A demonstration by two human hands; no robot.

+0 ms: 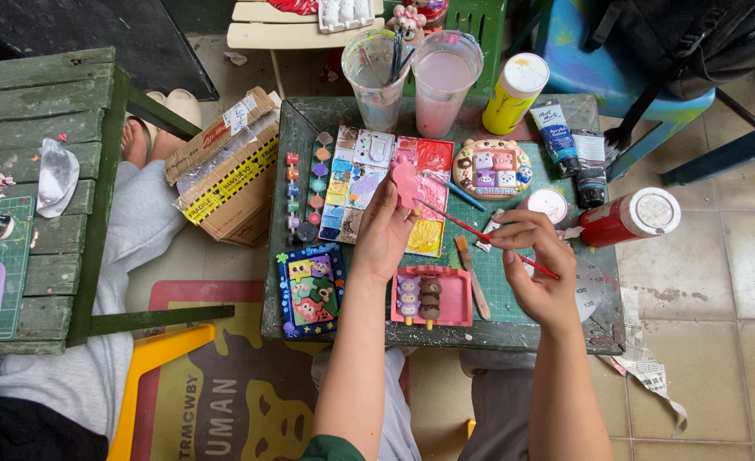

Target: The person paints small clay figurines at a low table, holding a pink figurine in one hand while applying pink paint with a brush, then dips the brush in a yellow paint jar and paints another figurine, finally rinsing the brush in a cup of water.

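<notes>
My left hand (384, 229) holds a small pink plaster figure (405, 181) up over the paint palette (369, 175). In my right hand (538, 260) is a thin red-handled paintbrush (480, 232), its tip reaching the lower edge of the pink figure. Both hands hover above a small green wooden table (556, 329). Just below my left hand lies a pink tray-shaped plaster piece (458, 299) with skewered figures on it.
Two plastic cups (377, 81) (444, 81) of water stand at the back, one holding brushes. Paint tubes (556, 128), a yellow bottle (514, 94) and a red bottle (629, 218) sit at right. A painted plaque (311, 288), a cardboard box (232, 175) and another person's legs (142, 205) are at left.
</notes>
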